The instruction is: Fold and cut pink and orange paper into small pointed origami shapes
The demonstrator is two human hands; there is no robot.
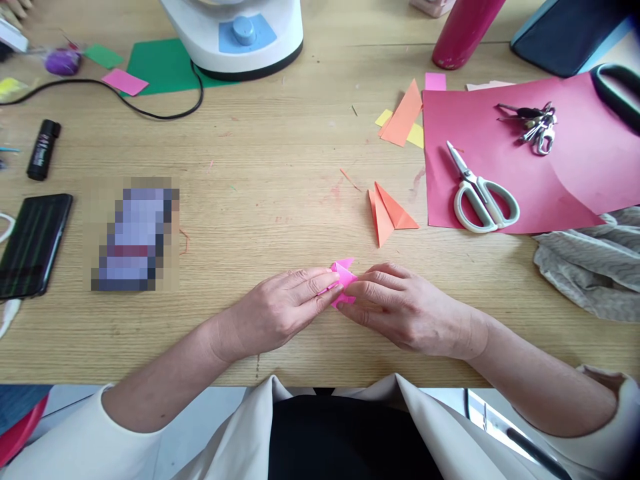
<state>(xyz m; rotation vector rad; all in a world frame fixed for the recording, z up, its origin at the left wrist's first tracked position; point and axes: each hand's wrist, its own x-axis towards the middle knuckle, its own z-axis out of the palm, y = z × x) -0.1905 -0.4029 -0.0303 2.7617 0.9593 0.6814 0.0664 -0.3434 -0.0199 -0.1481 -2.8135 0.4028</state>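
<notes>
A small folded piece of pink paper [343, 273] lies near the table's front edge, between my two hands. From the left, my left hand [287, 303] presses its fingertips onto the paper. My right hand [400, 303] grips the paper's right side with bent fingers, and its thumb is at the lower edge. Part of the paper is hidden under the fingers. Just beyond my right hand rests a folded orange paper piece [387, 217] with pointed ends.
White-handled scissors [483, 193] and keys [537, 127] lie on a red sheet [450, 120] at right. Orange strips [404, 117] sit beside it. At left are a blurred phone [135, 237], a dark phone [35, 243] and a black marker [43, 150]. A white appliance [240, 40] stands behind.
</notes>
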